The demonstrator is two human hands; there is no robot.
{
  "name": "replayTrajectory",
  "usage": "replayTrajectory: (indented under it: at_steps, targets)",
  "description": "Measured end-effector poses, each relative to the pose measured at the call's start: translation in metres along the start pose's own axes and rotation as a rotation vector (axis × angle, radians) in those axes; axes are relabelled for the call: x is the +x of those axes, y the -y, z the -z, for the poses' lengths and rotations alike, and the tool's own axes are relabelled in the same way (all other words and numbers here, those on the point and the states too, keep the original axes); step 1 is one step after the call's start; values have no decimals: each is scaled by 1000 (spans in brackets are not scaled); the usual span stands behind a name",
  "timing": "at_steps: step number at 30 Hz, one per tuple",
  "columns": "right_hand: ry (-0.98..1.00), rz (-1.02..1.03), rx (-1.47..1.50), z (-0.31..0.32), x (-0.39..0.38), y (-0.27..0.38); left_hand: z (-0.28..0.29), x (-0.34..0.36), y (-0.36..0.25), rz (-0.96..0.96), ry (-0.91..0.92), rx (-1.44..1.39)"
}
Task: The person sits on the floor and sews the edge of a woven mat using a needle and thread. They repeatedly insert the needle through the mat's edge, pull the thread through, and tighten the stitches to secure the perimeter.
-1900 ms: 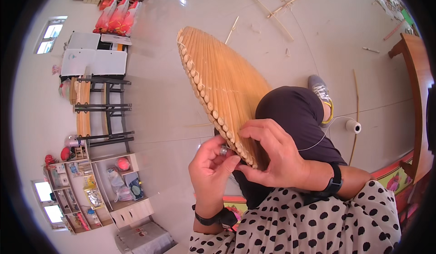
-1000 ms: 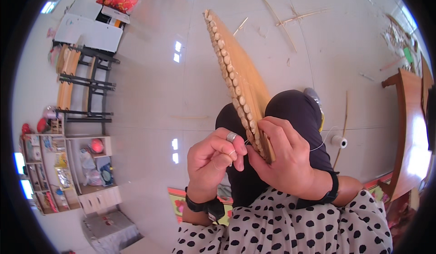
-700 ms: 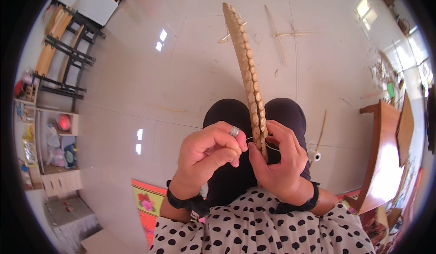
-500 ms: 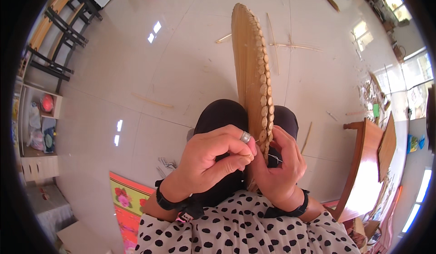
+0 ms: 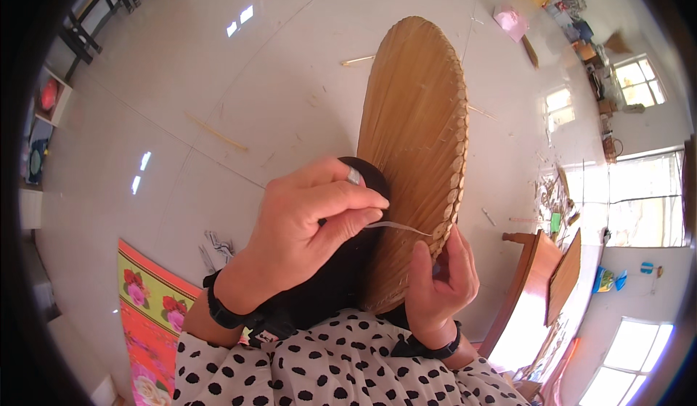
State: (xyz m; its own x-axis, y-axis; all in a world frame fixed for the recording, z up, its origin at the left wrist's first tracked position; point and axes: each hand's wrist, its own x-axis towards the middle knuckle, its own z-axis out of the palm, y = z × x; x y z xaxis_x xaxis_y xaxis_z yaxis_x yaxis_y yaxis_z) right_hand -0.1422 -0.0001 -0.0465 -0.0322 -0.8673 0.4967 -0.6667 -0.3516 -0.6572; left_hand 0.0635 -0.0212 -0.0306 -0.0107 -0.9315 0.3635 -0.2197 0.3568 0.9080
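A large oval fan of tan pleated leaf [image 5: 410, 94] stands tilted over my lap, its broad face turned to the left. Small overlapping pale pieces form a scalloped rim [image 5: 459, 156] along its right edge. My left hand [image 5: 308, 214], with a ring on one finger, is closed in a pinch on a thin pale strip [image 5: 399, 225]. That strip runs across the fan's face to the lower right rim. There my right hand [image 5: 443, 279] grips the edge between thumb and fingers. Part of the fan's lower end is hidden by my right hand and lap.
Loose straw pieces [image 5: 216, 132] lie on the shiny tiled floor. To the left is a flowered mat [image 5: 156, 312]. A low wooden table [image 5: 519, 293] stands to the right, with a brown flat panel [image 5: 563, 279] beside it. Clutter lines the right wall.
The fan has turned from nearly edge-on to show its face. My left hand has moved left, away from the rim, drawing the pale strip out; my right hand stays at the rim.
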Motion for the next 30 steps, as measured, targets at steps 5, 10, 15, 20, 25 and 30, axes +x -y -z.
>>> replayTrajectory:
  at_steps: [5,10,15,20,25,30]
  targets:
    - [21,-42,28,2,0,-2,-10,-1,-7,-82,47,65]
    - [50,-47,-9,5,0,-2,-21,-3,1,-94,63,53]
    - [38,-66,-22,6,0,-1,-25,-2,0,-104,88,155]
    - [22,-75,22,5,0,-2,-26,-3,-5,-131,100,208]
    - [32,-71,36,4,0,-4,-27,-4,0,-168,116,246]
    - [27,-57,38,4,0,-5,-27,-3,-2,-198,105,242]
